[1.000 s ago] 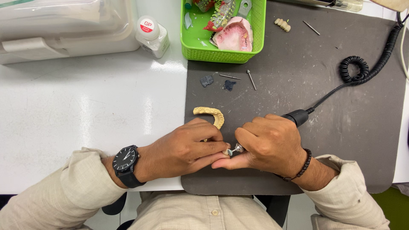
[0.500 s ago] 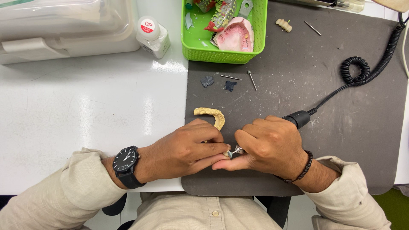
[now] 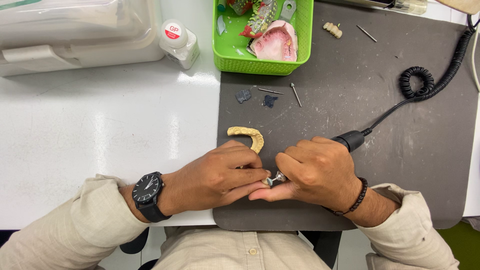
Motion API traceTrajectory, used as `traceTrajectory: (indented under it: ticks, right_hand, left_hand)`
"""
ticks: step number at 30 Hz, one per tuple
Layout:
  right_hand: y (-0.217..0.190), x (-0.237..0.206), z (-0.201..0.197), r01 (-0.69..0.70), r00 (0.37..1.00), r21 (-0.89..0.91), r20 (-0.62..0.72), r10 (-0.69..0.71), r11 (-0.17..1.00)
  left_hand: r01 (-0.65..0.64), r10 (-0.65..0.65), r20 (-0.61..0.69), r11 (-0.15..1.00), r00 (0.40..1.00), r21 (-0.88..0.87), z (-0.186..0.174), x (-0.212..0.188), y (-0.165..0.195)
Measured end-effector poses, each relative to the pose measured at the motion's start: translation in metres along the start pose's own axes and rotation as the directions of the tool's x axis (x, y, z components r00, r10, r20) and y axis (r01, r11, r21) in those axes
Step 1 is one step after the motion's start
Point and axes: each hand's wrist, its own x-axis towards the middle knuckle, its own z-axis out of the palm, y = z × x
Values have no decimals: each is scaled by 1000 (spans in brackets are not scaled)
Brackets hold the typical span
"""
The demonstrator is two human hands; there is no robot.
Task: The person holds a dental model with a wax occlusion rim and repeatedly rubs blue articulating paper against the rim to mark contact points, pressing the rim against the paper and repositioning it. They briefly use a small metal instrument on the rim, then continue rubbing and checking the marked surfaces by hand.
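My right hand [image 3: 315, 172] grips a black rotary handpiece [image 3: 350, 140], its metal tip [image 3: 277, 177] pointing left between my hands. My left hand [image 3: 215, 177], with a black wristwatch [image 3: 147, 192] on its wrist, pinches a small pale piece [image 3: 266, 181] against the tip. A yellow dental arch cast [image 3: 247, 136] lies on the dark mat [image 3: 390, 150] just above my left hand. The handpiece's coiled black cable [image 3: 425, 85] runs up to the right.
A green basket [image 3: 305, 45] holds pink and coloured dental models. Beside it stand a small white bottle [image 3: 179, 42] and a clear plastic box [image 3: 75, 30]. Loose burs [image 3: 296, 94], two dark scraps [image 3: 243, 95] and a small tooth row [image 3: 332, 30] lie on the mat.
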Motion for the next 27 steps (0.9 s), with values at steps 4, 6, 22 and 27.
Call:
traceTrajectory:
  ticks: [4, 6, 22, 27]
  right_hand:
    - [0, 0, 0, 1, 1000, 4, -2, -1, 1000]
    - [0, -1, 0, 0, 1000, 5, -5, 0, 1000]
    - [-1, -1, 0, 1, 1000, 2, 5, -1, 1000]
    - [0, -2, 0, -6, 1000, 6, 10, 6, 1000]
  left_hand:
    - [10, -10, 9, 1000, 1000, 0, 0, 0, 0]
    - [10, -10, 10, 1000, 1000, -3, 0, 0, 0]
    - [-1, 1, 16, 1000, 1000, -7, 0, 0, 0]
    - [27, -27, 7, 999, 1000, -29, 1, 0, 0]
